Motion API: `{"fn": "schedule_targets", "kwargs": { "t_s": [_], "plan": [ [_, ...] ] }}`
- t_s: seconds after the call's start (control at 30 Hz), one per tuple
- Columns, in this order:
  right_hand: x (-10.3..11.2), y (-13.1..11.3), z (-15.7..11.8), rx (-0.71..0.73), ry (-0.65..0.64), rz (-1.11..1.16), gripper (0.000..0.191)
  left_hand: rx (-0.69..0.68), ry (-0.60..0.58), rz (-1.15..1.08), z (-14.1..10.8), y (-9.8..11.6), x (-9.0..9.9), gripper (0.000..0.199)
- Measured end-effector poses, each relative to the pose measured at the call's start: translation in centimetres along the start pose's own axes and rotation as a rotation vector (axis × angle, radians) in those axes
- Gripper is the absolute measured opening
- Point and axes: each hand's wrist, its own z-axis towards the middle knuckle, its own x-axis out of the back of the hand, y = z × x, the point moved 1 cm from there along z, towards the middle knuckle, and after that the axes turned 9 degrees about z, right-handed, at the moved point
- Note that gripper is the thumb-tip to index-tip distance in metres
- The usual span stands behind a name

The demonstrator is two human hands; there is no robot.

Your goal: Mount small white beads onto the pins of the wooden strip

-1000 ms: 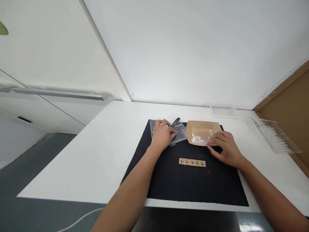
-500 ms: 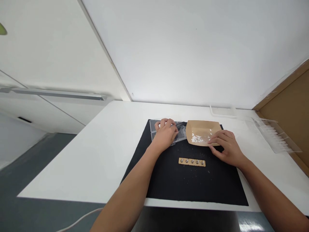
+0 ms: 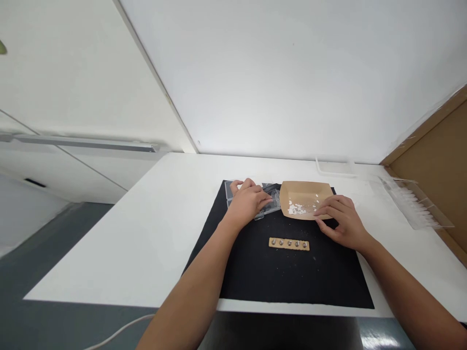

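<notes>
On the black mat [image 3: 292, 282] lies a small tan strip [image 3: 289, 244] with several shiny round metal pieces in a row. Behind it stands a brown paper tray [image 3: 307, 188] with small white flakes inside. My right hand [image 3: 337, 218] rests at the tray's right front edge, fingers and thumb close together; whether something is between the tips is too small to tell. Over a clear plastic case [image 3: 272, 206] left of the tray is my left hand [image 3: 248, 199], its fingers bent and partly spread, the fingertips reaching to the case's right part.
A clear plastic holder [image 3: 412, 201] with rows of white pieces lies at the right, by a brown board [image 3: 434, 170]. A clear rack [image 3: 335, 167] stands at the back against the wall. A white cable hangs below the table's front edge.
My left hand has turned a little and its fingertips have shifted slightly right over the clear case. My right hand keeps its place at the tray. The whole view has moved slightly.
</notes>
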Motion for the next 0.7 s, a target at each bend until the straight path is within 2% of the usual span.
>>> {"fn": "schedule_targets", "kwargs": {
  "t_s": [0.27,0.4,0.6,0.7],
  "plan": [
    [0.0,0.1,0.0,-0.002,0.003,0.002,0.014,0.073,0.075,-0.031,0.1,0.2,0.5,0.033],
    [0.0,0.0,0.0,-0.010,0.027,0.017,0.014,0.088,0.127,-0.221,0.4,1.0,0.9,0.034],
    [-0.8,-1.9,0.6,-0.008,0.121,0.064,0.015,-0.097,0.256,-0.575,0.5,4.5,1.5,0.025],
    [-1.4,-3.5,1.0,-0.043,0.225,0.164,0.016,-0.112,0.282,-0.705,0.2,6.8,2.0,0.019]
  ]
}}
